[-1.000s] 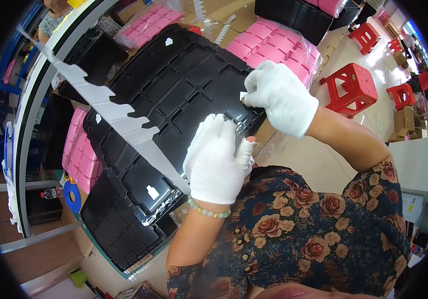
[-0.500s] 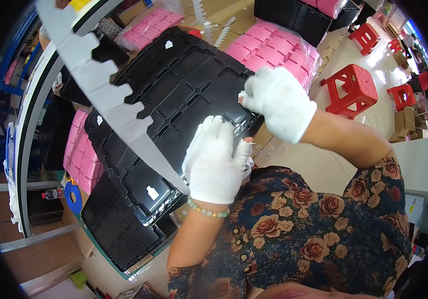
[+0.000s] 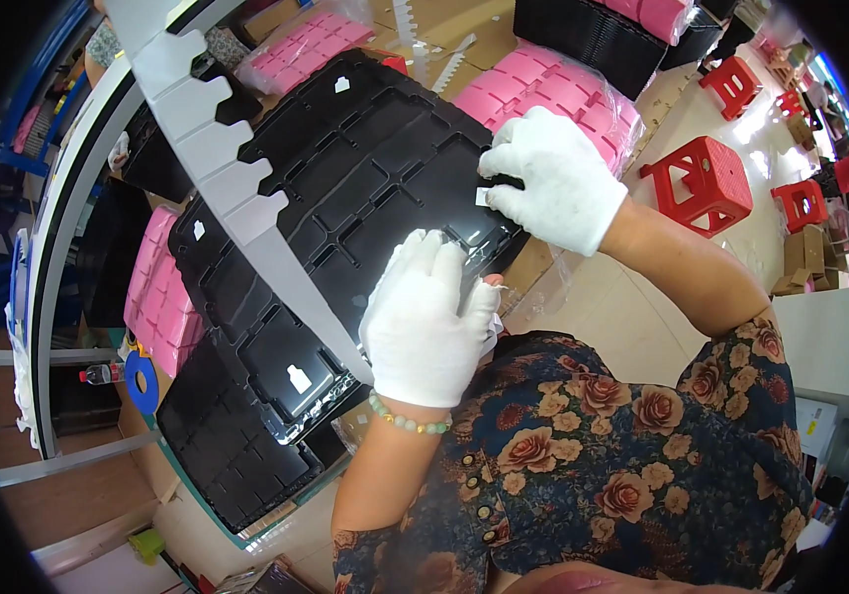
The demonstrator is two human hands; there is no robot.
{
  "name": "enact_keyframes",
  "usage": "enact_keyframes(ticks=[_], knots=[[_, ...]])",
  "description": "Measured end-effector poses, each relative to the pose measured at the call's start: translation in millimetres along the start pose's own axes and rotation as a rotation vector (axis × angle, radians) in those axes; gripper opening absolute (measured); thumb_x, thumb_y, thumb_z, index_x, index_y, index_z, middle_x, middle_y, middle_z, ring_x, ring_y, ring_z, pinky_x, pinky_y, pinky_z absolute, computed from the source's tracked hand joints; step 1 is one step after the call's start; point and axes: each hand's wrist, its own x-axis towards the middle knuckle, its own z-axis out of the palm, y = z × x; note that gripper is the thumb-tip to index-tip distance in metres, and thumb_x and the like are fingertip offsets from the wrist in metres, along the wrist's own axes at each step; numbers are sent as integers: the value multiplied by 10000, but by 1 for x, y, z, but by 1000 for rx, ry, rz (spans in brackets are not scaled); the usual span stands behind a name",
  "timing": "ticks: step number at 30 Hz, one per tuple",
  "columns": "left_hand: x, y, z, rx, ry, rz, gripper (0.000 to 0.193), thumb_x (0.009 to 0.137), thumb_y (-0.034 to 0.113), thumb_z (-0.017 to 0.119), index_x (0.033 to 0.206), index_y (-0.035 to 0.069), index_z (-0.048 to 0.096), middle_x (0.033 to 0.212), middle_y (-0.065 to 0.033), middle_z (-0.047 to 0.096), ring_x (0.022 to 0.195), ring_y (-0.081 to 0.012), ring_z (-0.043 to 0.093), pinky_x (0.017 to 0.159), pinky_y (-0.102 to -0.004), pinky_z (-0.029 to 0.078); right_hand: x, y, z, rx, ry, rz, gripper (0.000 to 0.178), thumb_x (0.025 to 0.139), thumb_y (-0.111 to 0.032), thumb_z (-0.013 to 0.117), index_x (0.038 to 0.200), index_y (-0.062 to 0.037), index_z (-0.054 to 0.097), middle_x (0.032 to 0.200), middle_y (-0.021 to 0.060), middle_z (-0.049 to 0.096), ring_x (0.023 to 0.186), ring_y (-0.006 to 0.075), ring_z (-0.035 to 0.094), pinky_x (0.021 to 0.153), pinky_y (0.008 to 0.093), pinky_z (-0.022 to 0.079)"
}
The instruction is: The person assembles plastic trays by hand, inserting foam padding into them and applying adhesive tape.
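At the far left, a clear plastic bottle with a red cap [image 3: 101,374] lay near a flat blue ring [image 3: 142,384]. Just right of these stood a pile of pink, block-patterned sheets [image 3: 162,297], with a glossy black plastic tray [image 3: 232,450] below it. A long, pale grey strip with a notched edge [image 3: 209,158] slanted from the upper left across the large moulded black plastic tray [image 3: 335,183] in the middle, its lower end reaching the white-gloved left hand [image 3: 426,322]. That hand rested over the large tray's near edge, fingers bent and close together; its palm was hidden, so I could not tell whether it gripped the strip.

At the tray's right edge sat a small white label [image 3: 482,197], seemingly touched by the thumb of the white-gloved right hand [image 3: 548,183], whose thumb and fingers were parted. Farther right stood a red plastic stool [image 3: 702,185].
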Motion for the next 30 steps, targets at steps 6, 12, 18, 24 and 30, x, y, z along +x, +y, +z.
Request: enact_keyframes(ticks=[6, 12, 18, 24, 30], knots=[[-5, -9, 1, -277, 157, -57, 254, 797, 159, 700, 997, 8, 659, 1091, -179, 660, 1010, -333, 647, 906, -364, 507, 2, 1, -1, 16, -93, -91, 110, 756, -161, 636, 705, -82, 695, 791, 111, 632, 839, 299, 606, 741, 405, 492], [7, 3, -15, -1396, 166, -479, 602, 934, 86, 532, 1447, -56, 250, 1452, -277, 354, 1320, -404, 416, 1085, -498, 382, 16, -8, -22, 515, 87, 27, 68, 744, -79, 628, 687, -59, 659, 766, 90, 619, 791, 270, 587, 747, 377, 471], [17, -4, -27, -1591, 127, -740, 606, 923, 41, 496, 1459, -72, 238, 1103, -166, 612, 927, -195, 649, 755, -281, 546, 45, -42, -17, 662, -119, -335, 156, 727, 41, 653, 853, -42, 690, 866, 70, 609, 884, 248, 572, 809, 351, 469], [-22, -27, -63, -1637, -278, -510, 189, 909, 118, 585, 990, -40, 648, 830, -115, 663, 629, -185, 622, 556, -263, 500, 145, 43, 55, 117, -91, -103, 293, 801, -96, 530, 977, -149, 757, 971, 112, 706, 927, 327, 655, 860, 406, 516], [-35, -92, -115, -1849, -329, 368, 81, 877, 54, 554, 855, -7, 602, 806, -144, 635, 627, -210, 601, 560, -314, 486, 187, 24, 89, -168, -314, -131, 353, 765, -58, 555, 1014, -212, 751, 1030, 114, 677, 1029, 318, 618, 887, 403, 510]])
